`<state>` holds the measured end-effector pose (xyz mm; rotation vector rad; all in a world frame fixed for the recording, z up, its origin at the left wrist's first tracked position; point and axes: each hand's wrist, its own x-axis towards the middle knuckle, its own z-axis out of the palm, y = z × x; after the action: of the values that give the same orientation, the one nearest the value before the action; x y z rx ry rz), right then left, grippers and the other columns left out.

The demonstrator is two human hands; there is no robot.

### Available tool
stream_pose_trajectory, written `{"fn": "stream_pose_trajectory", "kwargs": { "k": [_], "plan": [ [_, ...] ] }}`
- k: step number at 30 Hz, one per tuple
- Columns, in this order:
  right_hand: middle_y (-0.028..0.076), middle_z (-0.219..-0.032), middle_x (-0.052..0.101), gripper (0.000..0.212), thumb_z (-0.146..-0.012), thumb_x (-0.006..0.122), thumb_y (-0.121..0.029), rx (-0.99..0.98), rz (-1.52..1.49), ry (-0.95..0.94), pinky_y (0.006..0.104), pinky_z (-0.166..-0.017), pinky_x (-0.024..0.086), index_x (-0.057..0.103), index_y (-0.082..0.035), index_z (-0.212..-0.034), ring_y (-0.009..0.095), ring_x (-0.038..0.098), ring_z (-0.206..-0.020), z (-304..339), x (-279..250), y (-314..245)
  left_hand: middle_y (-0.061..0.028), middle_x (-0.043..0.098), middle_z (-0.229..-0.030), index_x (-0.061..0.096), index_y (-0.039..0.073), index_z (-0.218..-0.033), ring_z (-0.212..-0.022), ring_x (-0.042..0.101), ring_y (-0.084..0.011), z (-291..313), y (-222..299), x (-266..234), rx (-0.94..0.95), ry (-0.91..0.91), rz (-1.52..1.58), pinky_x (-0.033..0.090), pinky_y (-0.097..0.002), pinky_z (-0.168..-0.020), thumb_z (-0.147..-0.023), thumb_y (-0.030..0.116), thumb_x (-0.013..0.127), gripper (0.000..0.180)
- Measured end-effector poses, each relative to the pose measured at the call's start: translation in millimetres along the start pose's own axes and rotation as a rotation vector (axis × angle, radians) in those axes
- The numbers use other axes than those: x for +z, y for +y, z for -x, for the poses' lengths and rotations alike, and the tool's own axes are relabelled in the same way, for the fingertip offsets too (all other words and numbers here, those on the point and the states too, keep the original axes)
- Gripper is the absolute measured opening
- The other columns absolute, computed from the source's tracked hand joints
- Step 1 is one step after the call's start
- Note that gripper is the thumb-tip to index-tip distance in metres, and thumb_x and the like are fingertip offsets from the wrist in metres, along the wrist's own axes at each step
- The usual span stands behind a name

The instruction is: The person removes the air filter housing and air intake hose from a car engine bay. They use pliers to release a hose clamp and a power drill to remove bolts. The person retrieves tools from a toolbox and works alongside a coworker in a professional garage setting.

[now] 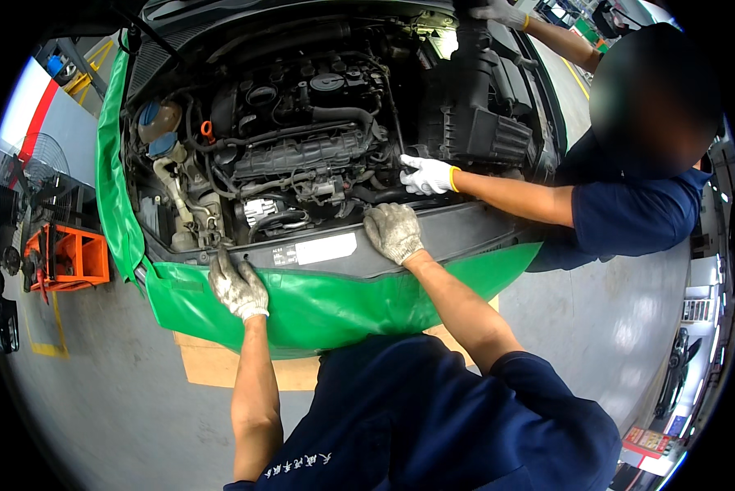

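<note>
My left hand [238,288] rests unclenched at the near edge of the black front panel [457,231], whose long axis runs left to right; my right hand [395,232], nearer the engine [302,153] ahead, bends over that panel, though whether its fingers [373,218] grip, I can't tell.

A white-lettered, short-sleeved navy shirt [457,409] and grimy knit gloves [394,231] are worn.
</note>
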<state>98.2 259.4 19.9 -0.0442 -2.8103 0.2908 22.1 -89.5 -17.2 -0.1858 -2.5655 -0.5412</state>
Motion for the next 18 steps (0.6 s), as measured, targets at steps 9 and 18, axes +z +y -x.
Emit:
{"fn": "stream_pose_trajectory", "kwargs": {
  "k": [9,18],
  "plan": [
    [0.010,-0.085,0.068,0.022,-0.093,0.066,-0.031,-0.003,-0.006,0.003,0.0463,-0.073,0.051,0.074,-0.011,-0.092,0.031,0.067,-0.081,-0.1,-0.9,-0.4,-0.0239,0.057,-0.135,0.053,0.008,-0.146,-0.123,0.053,-0.0427,-1.4,1.6,-1.7,-0.008,-0.014,0.000,0.038,-0.0554,-0.112,-0.092,0.019,0.063,0.056],
    [0.010,-0.085,0.067,0.023,-0.094,0.065,-0.032,0.004,0.002,0.004,0.0469,-0.073,0.051,0.074,-0.011,-0.093,0.031,0.067,-0.081,1.7,4.6,2.2,-0.0245,0.057,-0.135,0.054,0.006,-0.144,-0.121,0.054,-0.0442,-1.1,0.6,-1.5,-0.007,-0.020,-0.004,0.039,-0.0557,-0.110,-0.091,0.019,0.064,0.055]
  ]
}}
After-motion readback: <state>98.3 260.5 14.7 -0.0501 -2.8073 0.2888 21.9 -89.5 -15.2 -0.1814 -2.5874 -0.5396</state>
